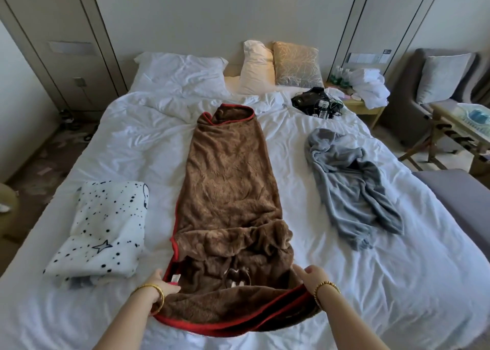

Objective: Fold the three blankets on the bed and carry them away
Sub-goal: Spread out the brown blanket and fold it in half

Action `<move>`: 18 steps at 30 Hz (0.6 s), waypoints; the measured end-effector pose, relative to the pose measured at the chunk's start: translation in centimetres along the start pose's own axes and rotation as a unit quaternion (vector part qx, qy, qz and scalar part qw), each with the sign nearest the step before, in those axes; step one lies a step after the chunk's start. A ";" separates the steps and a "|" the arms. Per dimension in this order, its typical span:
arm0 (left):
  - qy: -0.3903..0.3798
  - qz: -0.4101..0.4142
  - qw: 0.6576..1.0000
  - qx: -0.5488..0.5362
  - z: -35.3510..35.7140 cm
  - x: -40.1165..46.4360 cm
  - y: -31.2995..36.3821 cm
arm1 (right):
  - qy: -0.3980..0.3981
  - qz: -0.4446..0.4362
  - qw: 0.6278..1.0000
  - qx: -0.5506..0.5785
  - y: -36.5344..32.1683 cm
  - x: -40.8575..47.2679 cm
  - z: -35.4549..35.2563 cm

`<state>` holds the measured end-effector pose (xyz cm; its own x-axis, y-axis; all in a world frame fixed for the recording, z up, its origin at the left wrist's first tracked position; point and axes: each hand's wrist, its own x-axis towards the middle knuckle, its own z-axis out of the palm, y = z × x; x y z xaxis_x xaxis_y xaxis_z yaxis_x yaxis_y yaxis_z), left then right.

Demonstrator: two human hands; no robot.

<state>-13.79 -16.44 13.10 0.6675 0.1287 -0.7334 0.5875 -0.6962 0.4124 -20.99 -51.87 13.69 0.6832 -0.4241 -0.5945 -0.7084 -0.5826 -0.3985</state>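
**Brown blanket held at its near end, two more blankets lying on the bed**

A brown blanket (228, 190) with red edging is laid lengthwise down the middle of the bed (397, 283), folded into a long narrow strip that runs from the near edge toward the pillows. Its near end is bunched and lifted slightly off the sheet. The left corner of that end is gripped by the left hand (159, 283), whose fingers are curled round the red hem beside a small white label. The right corner is held by the right hand (309, 276); its fingers are tucked into the fabric, with the thumb lying on top. A gold bracelet is worn on each wrist.

To the left of the brown blanket, a white blanket (103, 230) printed with black dots and a star is seen folded into a rough rectangle near the bed's left side. To the right, a grey blanket (350, 188) is left crumpled and unfolded, well apart from the brown one.

At the head of the bed, a white pillow (183, 71), a cream cushion (256, 68) and a gold patterned cushion (298, 64) are propped. A black bundle of devices and cables (315, 103) is seen on the sheet near the far right corner.
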 end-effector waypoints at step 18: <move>0.278 -0.049 0.956 -0.077 6.0 -17.1 -14.7 | -0.233 -0.069 0.900 -0.362 15.8 -19.3 4.9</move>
<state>-36.55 -12.65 16.39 0.7214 0.5734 -0.3884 0.6908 -0.5557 0.4626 -46.25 -49.45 15.48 0.4880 -0.0740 -0.8697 -0.2063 -0.9779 -0.0325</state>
